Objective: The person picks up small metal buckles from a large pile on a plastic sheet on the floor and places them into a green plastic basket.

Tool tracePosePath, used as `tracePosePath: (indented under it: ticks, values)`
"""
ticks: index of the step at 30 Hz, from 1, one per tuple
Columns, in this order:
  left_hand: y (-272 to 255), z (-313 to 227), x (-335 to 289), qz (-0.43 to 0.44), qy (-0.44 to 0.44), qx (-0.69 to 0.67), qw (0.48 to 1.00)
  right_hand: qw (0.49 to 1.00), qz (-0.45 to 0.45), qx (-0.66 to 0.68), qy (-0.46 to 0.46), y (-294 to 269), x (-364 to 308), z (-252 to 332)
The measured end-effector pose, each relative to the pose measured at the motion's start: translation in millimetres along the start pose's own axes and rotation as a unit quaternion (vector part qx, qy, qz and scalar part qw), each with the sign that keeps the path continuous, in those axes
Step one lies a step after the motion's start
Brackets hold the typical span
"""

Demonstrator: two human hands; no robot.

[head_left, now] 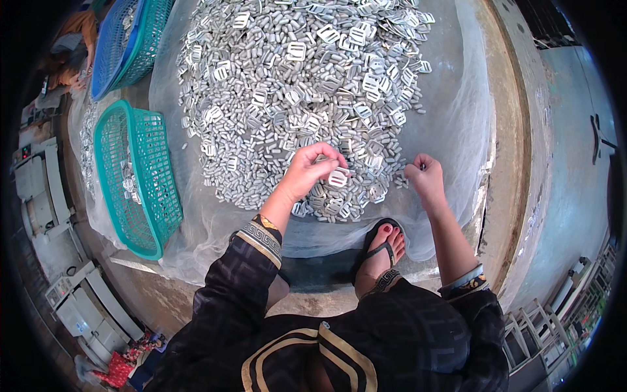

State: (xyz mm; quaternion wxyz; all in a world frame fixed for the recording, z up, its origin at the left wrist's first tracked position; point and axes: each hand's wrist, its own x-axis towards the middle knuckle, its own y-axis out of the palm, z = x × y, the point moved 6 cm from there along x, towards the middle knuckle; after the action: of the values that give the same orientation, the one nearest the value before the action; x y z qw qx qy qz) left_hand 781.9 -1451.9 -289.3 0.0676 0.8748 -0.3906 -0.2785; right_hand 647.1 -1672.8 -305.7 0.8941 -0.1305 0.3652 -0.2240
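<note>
My left hand [305,173] pinches a silver metal slide buckle [337,178] between thumb and fingers, just over the near part of a wide heap. My right hand [426,180] is closed beside the heap's right edge, its fingers curled inward; what they hold, if anything, is hidden. The heap mixes many small grey capsule-shaped pieces [241,171] with silver slide buckles like the one in my left hand, such as a loose buckle [296,51] farther back. All of it lies on a pale translucent sheet [450,98].
A teal plastic basket [159,176] holding a few buckles stands left of the heap. Behind it are a blue basket [112,52] and another person [75,39] at far left. My sandalled foot [382,255] is at the sheet's near edge. Machines [49,189] line the left side.
</note>
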Motion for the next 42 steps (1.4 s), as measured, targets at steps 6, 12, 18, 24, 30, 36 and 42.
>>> tracePosePath:
  ticks: [6,12,18,24,30,36,42]
  values:
    - [18,1,-2,0.029,0.042,0.179,0.982,0.908,-0.139,-0.294,-0.263,7,-35,50]
    - [67,25,-24,0.107,0.124,0.592,0.789,0.811,0.064,-0.425,-0.396,51,-57,32]
    - [59,24,-23,0.005,0.211,0.533,0.819,0.907,-0.017,-0.289,-0.306,27,-38,30]
    - [19,25,-5,0.002,-0.067,-0.050,0.997,0.973,0.107,0.191,-0.070,6,-13,6]
    - [22,-1,24,-0.072,0.001,0.215,0.974,0.838,0.229,0.496,0.018,24,-12,14]
    - [63,-5,46,-0.073,0.114,0.599,0.789,0.869,0.207,0.446,0.051,18,0,17]
    - [13,-21,25,-0.127,0.009,0.437,0.890,0.933,0.008,-0.252,-0.255,32,-6,38]
